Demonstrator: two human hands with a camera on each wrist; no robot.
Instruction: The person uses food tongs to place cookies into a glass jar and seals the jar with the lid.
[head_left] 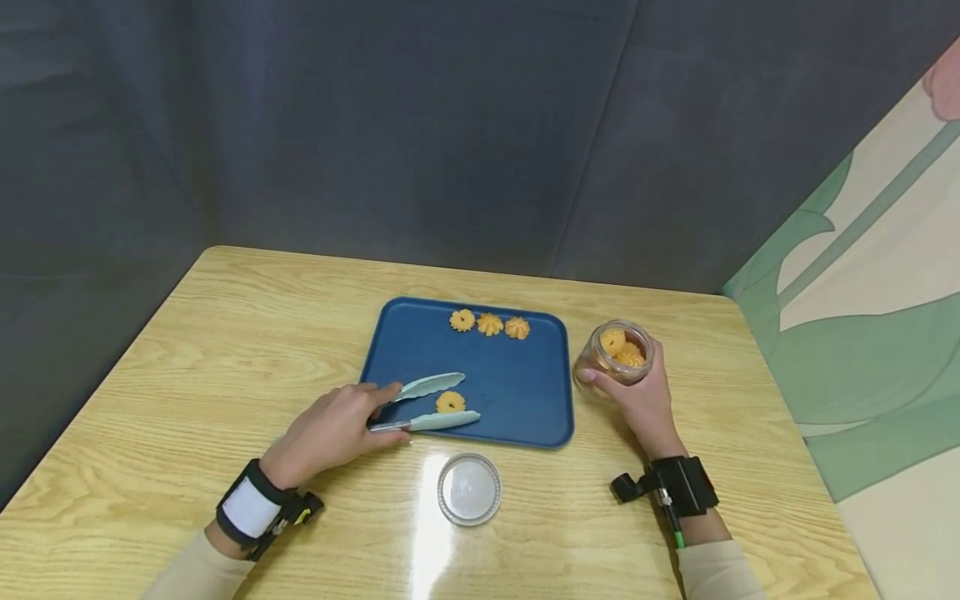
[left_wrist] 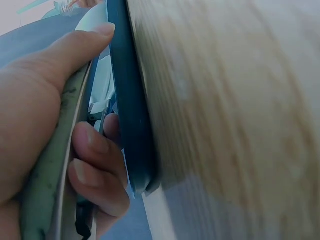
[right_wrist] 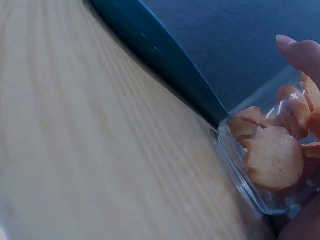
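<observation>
My left hand (head_left: 330, 432) grips a pair of tongs (head_left: 446, 420) with pale blue-green tips. The tips are spread on either side of a flower-shaped cookie (head_left: 451, 402) with a small centre hole, low on the blue tray (head_left: 517, 392). In the left wrist view, fingers and thumb curl round the tongs' handles (left_wrist: 47, 175). My right hand (head_left: 647, 400) holds a clear jar (head_left: 592, 358) with several cookies in it, just right of the tray. Through the jar's wall, cookies (right_wrist: 274, 159) show in the right wrist view. A row of three cookies (head_left: 490, 324) lies along the tray's far edge.
A round clear lid (head_left: 470, 490) lies on the wooden table (head_left: 277, 325) in front of the tray. Dark cloth (head_left: 420, 133) hangs behind the table, and a patterned curtain (head_left: 885, 350) hangs at the right.
</observation>
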